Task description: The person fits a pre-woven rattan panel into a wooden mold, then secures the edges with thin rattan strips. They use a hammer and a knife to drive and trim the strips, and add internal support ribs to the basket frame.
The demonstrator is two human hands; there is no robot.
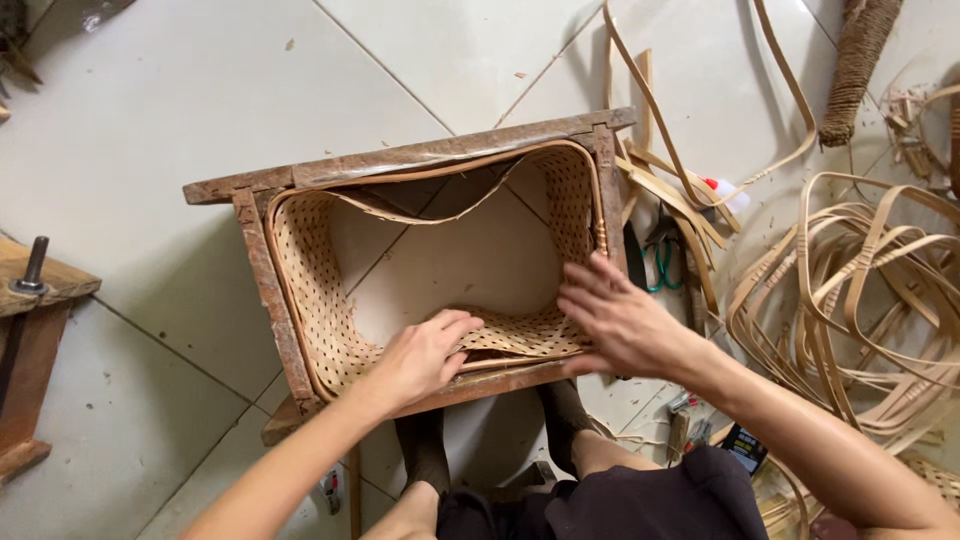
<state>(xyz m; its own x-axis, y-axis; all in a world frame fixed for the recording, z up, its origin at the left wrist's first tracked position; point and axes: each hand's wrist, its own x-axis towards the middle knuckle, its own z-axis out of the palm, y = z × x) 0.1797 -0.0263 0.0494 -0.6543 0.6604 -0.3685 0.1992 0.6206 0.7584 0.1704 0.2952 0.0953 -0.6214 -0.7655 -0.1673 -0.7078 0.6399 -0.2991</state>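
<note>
**Clerk:** Hands first. Left hand (425,352): fingers curled loosely, pressed down on the near edge of the woven cane panel (320,290), thumb side toward the opening. It pushes rather than clasps; nothing is closed inside it.

**Checker:** And the other?

**Clerk:** Right hand (620,322): open and flat, fingers spread, palm laid against the right near corner of the same panel where it meets the wooden frame (420,155). It grasps nothing either.

**Checker:** Location of the panel?

**Clerk:** It sits inside the frame, lining the left, near and right sides (open hexagonal weave, pale tan). A thin cane strip (440,215) sags loose across the far side; the white floor tiles (180,110) show through the middle. The frame itself is dark, worn timber, rectangular, standing on the tiles directly before the person's knees.

**Checker:** Surroundings?

**Clerk:** Item: a heap of looped cane strips (860,290), right of the frame, well apart from the hands. Item: green-handled scissors (660,262), on the floor just beside the frame's right rail. Item: a small white bottle with red cap (728,192), behind the scissors. Item: a bundle wrapped in cord (858,65), upper right. Item: a wooden block with an upright bolt (32,275), left edge. Item: dark socks (425,450) beneath the frame's near rail.
</note>
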